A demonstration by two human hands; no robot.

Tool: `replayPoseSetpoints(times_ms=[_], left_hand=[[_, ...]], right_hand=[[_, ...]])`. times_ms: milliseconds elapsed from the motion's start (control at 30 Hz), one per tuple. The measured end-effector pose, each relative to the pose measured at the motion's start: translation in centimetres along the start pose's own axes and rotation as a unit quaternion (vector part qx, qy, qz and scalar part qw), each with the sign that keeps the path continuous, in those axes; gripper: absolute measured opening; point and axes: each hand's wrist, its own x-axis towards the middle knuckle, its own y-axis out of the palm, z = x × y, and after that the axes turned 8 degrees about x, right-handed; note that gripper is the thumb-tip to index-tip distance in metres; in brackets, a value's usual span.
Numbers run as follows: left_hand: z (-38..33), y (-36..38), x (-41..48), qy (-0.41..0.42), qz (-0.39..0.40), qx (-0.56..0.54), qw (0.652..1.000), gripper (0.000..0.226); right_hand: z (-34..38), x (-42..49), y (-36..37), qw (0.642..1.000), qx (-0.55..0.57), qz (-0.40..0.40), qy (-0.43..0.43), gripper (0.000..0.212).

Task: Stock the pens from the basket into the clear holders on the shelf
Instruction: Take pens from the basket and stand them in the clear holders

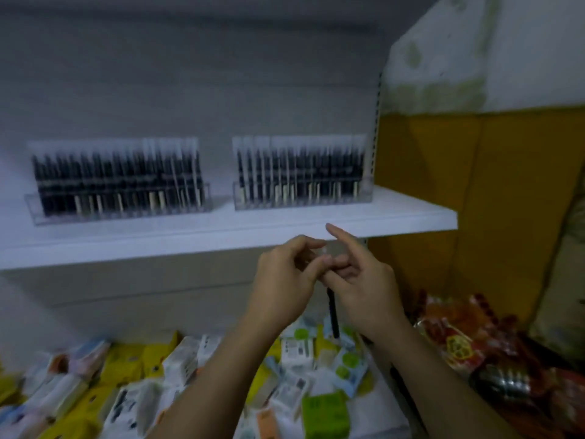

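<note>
Grip of left hand (283, 275) and right hand (365, 282) together, pen (332, 315) hanging below

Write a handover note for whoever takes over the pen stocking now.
Left hand pinches the top of a black pen.
Right hand curls round the same pen, index finger raised.
Left clear holder and right clear holder stand on the white shelf, both packed with dark pens.
Basket not in view.
Done: most slots look filled.
Left: slot this pen in; blur hides which slots are free.
</note>
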Motion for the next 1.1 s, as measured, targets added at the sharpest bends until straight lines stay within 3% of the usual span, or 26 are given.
replayPoseSetpoints(times_ms=[167, 367, 500, 733, 933, 1100], left_hand=[[-4.4, -0.9, 4.7, 0.081, 0.019, 0.044, 0.996, 0.023], [-7.5, -1.4, 10.4, 0.147, 0.026, 0.113, 0.982, 0.036], [-8.1, -1.2, 14.3, 0.182, -0.011, 0.241, 0.953, 0.041], [-5.4, -0.2, 21.3, 0.131, 0.015, 0.402, 0.906, 0.062], [-1.7, 1.8, 23.3, 0.049, 0.041, 0.451, 0.890, 0.066], [0.0, 2.6, 23.2, 0.071, -0.002, 0.463, 0.884, 0.070]], right_hand=[[3.3, 4.2, -3.9, 0.997, 0.010, -0.060, -0.048, 0.030], [5.2, 9.9, -7.7, 0.990, -0.019, -0.106, -0.089, 0.035], [4.4, 14.3, -9.8, 0.983, -0.003, -0.157, -0.093, 0.034], [1.9, 20.9, -11.6, 0.967, -0.037, -0.231, -0.100, 0.034], [-0.5, 26.7, -11.3, 0.964, -0.069, -0.241, -0.084, 0.034], [-2.1, 28.4, -10.8, 0.963, -0.062, -0.255, -0.065, 0.033]])
